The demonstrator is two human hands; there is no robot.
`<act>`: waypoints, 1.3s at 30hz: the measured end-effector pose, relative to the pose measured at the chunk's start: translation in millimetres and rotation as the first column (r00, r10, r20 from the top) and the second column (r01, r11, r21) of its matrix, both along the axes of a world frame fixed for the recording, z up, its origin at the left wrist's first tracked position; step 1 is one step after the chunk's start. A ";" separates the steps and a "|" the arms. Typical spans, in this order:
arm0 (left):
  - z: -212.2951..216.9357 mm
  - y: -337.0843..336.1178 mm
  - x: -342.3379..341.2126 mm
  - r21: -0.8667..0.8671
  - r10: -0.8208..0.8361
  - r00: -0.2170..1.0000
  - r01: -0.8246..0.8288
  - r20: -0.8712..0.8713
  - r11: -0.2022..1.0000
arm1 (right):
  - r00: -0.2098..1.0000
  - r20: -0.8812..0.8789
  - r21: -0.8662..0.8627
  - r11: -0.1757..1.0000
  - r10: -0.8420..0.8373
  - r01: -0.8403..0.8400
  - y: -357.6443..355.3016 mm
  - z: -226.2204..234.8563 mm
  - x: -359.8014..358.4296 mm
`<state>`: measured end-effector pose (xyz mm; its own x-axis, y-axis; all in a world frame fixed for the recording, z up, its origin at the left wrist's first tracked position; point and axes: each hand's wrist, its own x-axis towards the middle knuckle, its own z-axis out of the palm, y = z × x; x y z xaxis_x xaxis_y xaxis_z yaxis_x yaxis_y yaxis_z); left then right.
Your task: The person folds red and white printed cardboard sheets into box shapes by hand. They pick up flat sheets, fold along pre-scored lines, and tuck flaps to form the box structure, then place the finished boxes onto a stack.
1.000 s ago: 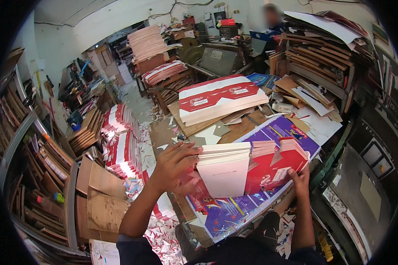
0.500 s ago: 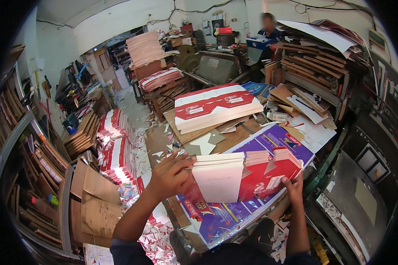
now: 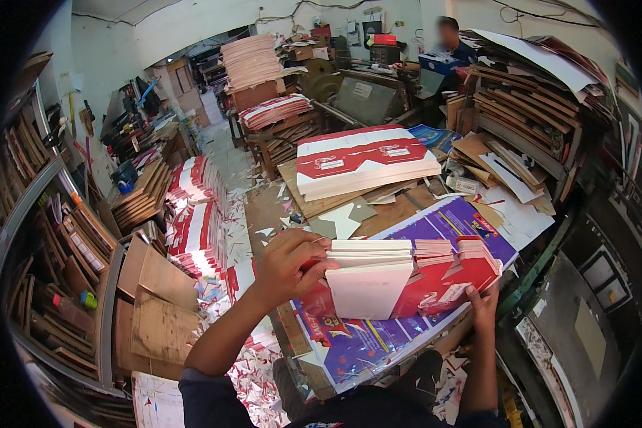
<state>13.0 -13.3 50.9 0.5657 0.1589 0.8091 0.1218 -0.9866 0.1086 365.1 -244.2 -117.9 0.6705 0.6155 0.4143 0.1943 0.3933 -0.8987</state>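
Left hand [image 3: 292, 265] regrips the stack

At nine o'clock on the folded red-and-white card stack [image 3: 428, 289], the fingers have curled in; the thumb, earlier clear of the white front panel [image 3: 367, 294], now points to three o'clock at its ten o'clock corner.

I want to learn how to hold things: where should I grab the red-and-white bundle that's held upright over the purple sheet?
Try both ends of the red-and-white bundle, coming in from its left and right, thumbs in front, fingers behind. It's wide and upright, with many layers showing along its top, so squeezing front to back should probably keep them together.
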 end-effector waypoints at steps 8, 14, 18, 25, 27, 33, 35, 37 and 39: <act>-1.5 5.6 -17.9 0.066 -0.062 0.995 0.068 -0.083 0.996 | 1.000 0.010 -0.028 0.999 0.027 -0.027 4.4 6.5 -4.0; -0.4 -3.2 -24.4 0.100 0.121 0.980 -0.106 -0.159 0.989 | 0.998 0.057 -0.016 1.000 -0.023 0.024 7.6 13.9 -13.7; -31.8 3.5 -23.8 -0.293 0.009 0.997 0.013 0.073 0.956 | 0.996 0.074 -0.012 0.999 -0.041 0.042 9.4 9.4 -3.6; -119.1 5.3 -39.5 -0.733 -0.178 0.877 0.472 0.446 0.491 | 0.968 -0.168 0.014 0.982 0.187 -0.187 3.3 36.8 8.3; -141.2 -2.4 -31.3 -0.838 -0.080 0.949 0.307 0.305 0.452 | 0.981 -0.130 -0.019 0.989 0.146 -0.150 3.6 36.4 7.2; -122.7 -14.5 4.0 -0.906 0.070 0.949 0.271 0.309 0.325 | 0.982 -0.159 -0.057 0.992 0.098 -0.109 2.3 35.5 2.5; -133.2 -9.7 9.1 -0.923 0.092 0.940 0.300 0.330 0.242 | 0.986 -0.153 -0.011 0.998 0.067 -0.070 6.2 30.8 1.1; -140.2 -10.6 6.9 -0.927 0.133 0.934 0.296 0.331 0.228 | 0.986 -0.151 -0.010 0.997 0.070 -0.072 8.7 40.8 -6.5; -145.7 -16.2 6.9 -0.917 0.183 0.922 0.283 0.340 0.281 | 0.981 -0.178 -0.018 0.997 0.075 -0.079 5.7 39.3 -5.0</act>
<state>19.9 -29.5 -94.8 0.3533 0.9105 0.2150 -0.1951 -0.1530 0.9688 360.1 -238.5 -78.6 0.6821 0.6768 0.2771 0.0015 0.3776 -0.9260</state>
